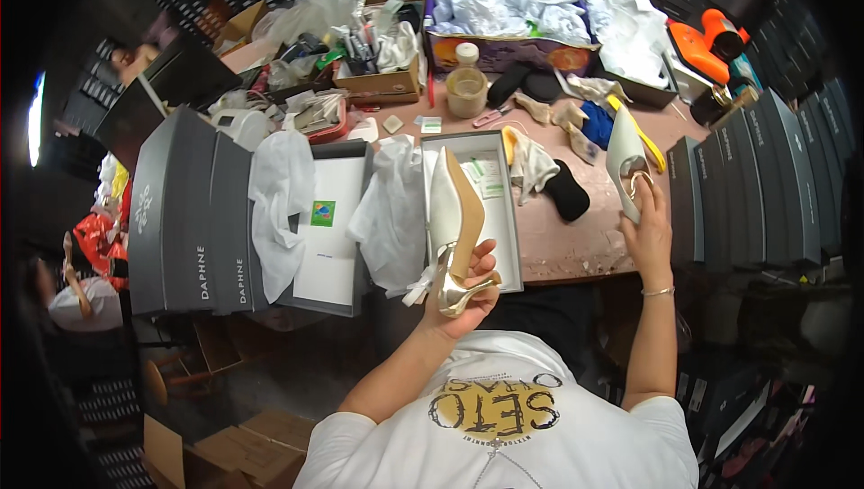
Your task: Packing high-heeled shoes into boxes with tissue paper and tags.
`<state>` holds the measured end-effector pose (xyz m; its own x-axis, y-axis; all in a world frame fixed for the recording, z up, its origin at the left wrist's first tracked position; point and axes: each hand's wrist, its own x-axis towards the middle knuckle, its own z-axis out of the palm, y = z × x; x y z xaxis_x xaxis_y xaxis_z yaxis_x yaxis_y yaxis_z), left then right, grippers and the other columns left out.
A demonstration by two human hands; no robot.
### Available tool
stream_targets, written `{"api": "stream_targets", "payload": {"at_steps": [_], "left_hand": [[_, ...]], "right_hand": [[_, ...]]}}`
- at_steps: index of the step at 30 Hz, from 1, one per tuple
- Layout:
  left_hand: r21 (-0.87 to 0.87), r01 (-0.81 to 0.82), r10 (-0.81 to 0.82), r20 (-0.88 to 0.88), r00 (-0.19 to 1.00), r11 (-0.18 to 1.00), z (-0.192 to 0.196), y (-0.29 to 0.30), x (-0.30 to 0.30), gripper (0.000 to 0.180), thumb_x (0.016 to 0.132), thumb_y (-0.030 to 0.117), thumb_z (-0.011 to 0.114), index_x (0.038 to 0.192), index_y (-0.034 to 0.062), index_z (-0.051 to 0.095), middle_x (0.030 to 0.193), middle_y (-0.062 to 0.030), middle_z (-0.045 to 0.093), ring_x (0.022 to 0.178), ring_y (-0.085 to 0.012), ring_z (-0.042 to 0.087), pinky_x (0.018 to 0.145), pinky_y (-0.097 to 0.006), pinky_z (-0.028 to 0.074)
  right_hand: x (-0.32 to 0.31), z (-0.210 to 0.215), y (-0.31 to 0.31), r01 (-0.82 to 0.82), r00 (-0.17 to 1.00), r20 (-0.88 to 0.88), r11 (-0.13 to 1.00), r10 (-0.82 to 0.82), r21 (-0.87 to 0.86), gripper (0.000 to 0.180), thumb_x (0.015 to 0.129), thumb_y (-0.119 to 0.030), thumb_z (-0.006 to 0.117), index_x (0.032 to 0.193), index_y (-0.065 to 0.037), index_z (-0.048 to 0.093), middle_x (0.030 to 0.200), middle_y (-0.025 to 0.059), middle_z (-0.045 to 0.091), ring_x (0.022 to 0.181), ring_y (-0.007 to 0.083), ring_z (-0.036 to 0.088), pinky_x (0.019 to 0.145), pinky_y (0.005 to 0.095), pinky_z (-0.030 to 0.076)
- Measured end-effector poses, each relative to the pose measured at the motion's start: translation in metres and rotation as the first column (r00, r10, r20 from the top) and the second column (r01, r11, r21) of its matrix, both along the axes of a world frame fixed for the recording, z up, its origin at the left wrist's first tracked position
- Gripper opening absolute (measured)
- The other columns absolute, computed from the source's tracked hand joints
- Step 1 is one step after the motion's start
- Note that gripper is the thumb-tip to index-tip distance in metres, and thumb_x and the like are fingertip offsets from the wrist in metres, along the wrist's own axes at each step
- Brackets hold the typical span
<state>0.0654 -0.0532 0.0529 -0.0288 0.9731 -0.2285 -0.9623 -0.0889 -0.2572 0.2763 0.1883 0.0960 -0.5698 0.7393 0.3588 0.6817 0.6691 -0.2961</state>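
My left hand (466,300) is closed around the gold heel end of a white pointed high-heeled shoe (444,206). Its toe points away from me and its tan sole faces right. Behind it lies an open grey shoebox (513,251) with white paper inside. On the right, my right hand (650,233) grips the matching white shoe (623,152) by its back part, above the table. Left of the first shoe, crumpled white tissue paper (387,197) hangs over the edge of another open grey box (360,282) lined with a white sheet.
Grey shoeboxes stand at left (184,219) and right (756,170). Across the pink table (576,255) lie a black pad (567,190), cloths (529,163), a jar of liquid (466,89) and a yellow-handled tool (650,143). Farther back sit a purple box (495,55) of crumpled paper and an orange heat-gun-like tool (720,35).
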Motion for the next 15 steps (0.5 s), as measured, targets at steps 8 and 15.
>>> {"api": "stream_targets", "payload": {"at_steps": [8, 15], "left_hand": [[-0.199, -0.442, 0.101, -0.817, 0.568, 0.875, -0.006, -0.006, 0.001, 0.033, 0.093, 0.022, 0.054, 0.121, 0.0049, 0.05, 0.099, -0.0083, 0.059, 0.087, -0.0171, 0.059, 0.08, -0.032, 0.051], [-0.243, 0.077, -0.215, -0.94, -0.266, 0.967, 0.058, -0.015, -0.03, 0.063, 0.087, -0.002, 0.048, 0.147, 0.0046, 0.028, 0.124, -0.0165, 0.058, 0.109, -0.0213, 0.059, 0.095, -0.032, 0.046]], "right_hand": [[-0.034, 0.003, -0.01, -0.049, 0.998, 0.035, 0.981, 0.057, -0.19, 0.08, 0.076, -0.022, 0.075, 0.14, 0.003, 0.034, 0.139, 0.0298, 0.037, 0.128, 0.0441, 0.038, 0.106, 0.0475, 0.034], [-0.104, -0.039, -0.093, -0.603, 0.793, -0.605, 0.225, 0.071, -0.765, 0.082, 0.077, -0.009, 0.075, 0.142, 0.002, 0.026, 0.106, 0.0095, 0.058, 0.074, 0.0133, 0.06, 0.062, 0.0247, 0.051]]}}
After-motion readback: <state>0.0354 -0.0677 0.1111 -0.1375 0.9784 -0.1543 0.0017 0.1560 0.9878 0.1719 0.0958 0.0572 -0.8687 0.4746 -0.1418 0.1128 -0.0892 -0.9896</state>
